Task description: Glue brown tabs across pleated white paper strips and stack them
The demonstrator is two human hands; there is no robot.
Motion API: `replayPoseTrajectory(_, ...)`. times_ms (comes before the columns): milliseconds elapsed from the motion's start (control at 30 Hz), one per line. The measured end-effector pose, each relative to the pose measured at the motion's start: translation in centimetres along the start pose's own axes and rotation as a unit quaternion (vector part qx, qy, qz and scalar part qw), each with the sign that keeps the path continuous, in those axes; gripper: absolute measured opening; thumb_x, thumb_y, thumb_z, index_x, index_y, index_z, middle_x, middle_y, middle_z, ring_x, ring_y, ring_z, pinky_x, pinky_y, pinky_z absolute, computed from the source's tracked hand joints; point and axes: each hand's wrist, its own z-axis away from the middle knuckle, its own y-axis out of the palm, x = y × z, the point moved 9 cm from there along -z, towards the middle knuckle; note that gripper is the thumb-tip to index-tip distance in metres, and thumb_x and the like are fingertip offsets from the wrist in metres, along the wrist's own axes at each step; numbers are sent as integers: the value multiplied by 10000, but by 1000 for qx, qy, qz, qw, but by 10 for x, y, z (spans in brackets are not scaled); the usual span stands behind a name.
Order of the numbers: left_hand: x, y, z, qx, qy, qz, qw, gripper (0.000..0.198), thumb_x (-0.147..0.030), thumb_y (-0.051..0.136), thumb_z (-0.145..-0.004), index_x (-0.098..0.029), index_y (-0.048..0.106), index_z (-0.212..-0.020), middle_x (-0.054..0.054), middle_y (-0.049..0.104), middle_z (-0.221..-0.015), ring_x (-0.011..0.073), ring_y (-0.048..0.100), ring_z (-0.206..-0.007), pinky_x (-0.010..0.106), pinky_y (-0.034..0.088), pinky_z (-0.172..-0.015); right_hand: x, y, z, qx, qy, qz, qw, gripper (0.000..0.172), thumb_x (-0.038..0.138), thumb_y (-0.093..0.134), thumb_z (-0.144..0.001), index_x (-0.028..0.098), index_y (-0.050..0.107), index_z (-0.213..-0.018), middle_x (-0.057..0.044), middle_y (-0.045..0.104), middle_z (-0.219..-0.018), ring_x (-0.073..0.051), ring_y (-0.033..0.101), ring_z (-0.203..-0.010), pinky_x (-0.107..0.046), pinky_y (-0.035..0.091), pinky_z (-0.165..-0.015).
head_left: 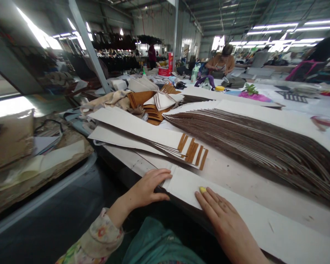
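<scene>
A long white strip (253, 203) lies along the front edge of the table, with a folded band at its left end. My left hand (150, 187) is at that end, its fingers reaching over the top and its thumb spread apart near the table edge. Flat on the strip rests my right hand (225, 214), fingers stretched out, one fingertip wrapped in yellow. Just beyond my hands is a fanned stack of white panels (143, 128), with narrow brown strips (191, 151) at its right end.
A tall stack of brown-edged white sheets (250, 139) fills the right of the table (225, 168). Brown pieces (154, 113) and cloth (107, 102) lie behind the panels. A worn side table (68, 161) stands at left. Another person (221, 64) sits across the table.
</scene>
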Motion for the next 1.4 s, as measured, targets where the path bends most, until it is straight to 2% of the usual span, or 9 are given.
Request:
replayPoseTrajectory(100, 4, 5, 5, 5, -11, -30, 999, 501, -404, 610, -746, -193, 466, -1177, 106, 474, -1242, 223, 423, -1150, 370, 329, -983, 2, 1, 1, 7, -11, 12, 1000, 546, -29, 307, -711, 154, 498, -1189, -73, 547, -1200, -197, 498, -1106, -323, 473, -835)
replayPoseTrajectory(333, 3, 7, 3, 12, -14, -28, 999, 430, -348, 588, -775, -204, 493, -1168, 100, 466, -1250, 216, 433, -1133, 365, 357, -963, -2, 0, 9, 22, -34, 34, 999, 538, -13, 325, -717, 126, 467, -1217, -94, 538, -1208, -211, 501, -1103, -333, 490, -824)
replayPoseTrajectory(533, 1, 1, 6, -4, -15, -29, 999, 378, -347, 546, -805, -207, 518, -1155, 93, 500, -1167, 214, 443, -1088, 362, 368, -947, -2, -4, 9, 13, -34, 42, 998, 544, -19, 317, -703, 128, 476, -1202, -87, 552, -1192, -204, 520, -1080, -314, 500, -805)
replayPoseTrajectory(733, -3, -3, 3, 6, -13, -32, 999, 405, -378, 555, -796, -202, 517, -1159, 86, 512, -1123, 204, 456, -1049, 334, 394, -916, 0, -4, 5, 19, -35, 47, 998, 514, -6, 324, -716, 119, 490, -1185, -97, 560, -1179, -209, 530, -1066, -313, 507, -787)
replayPoseTrajectory(933, -4, -4, 3, 5, -14, -37, 999, 368, -353, 544, -811, -184, 525, -1138, 83, 535, -1096, 192, 466, -1029, 323, 396, -912, -3, 1, 7, 30, -21, 36, 999, 547, -10, 316, -724, 137, 447, -1234, -94, 529, -1219, -200, 488, -1116, -333, 476, -833)
replayPoseTrajectory(1100, -5, -6, 1, 35, 4, -40, 999, 326, -297, 534, -825, -179, 527, -1129, 79, 555, -1096, 183, 481, -1026, 306, 400, -907, -6, -4, 3, 16, -31, 24, 999, 354, 199, 331, -872, 131, 516, -1165, -109, 574, -1154, -210, 556, -1026, -317, 493, -775)
replayPoseTrajectory(1300, -12, -10, -6, 50, 36, -98, 993, 241, -298, 442, -876, -185, 575, -1042, 61, 600, -1014, 164, 548, -927, 273, 438, -832, -10, -11, -2, 2, -12, -19, 1000, 363, 311, 316, -903, 143, 544, -1130, -117, 593, -1122, -189, 588, -965, -293, 494, -748)
replayPoseTrajectory(1400, -17, -12, -11, 16, 45, -142, 989, 255, -273, 370, -906, -173, 579, -1013, 59, 622, -918, 157, 570, -854, 263, 456, -763, -11, -13, -4, 3, -4, -22, 1000, 361, 304, 327, -894, 132, 535, -1134, -119, 599, -1109, -191, 597, -944, -297, 501, -739)
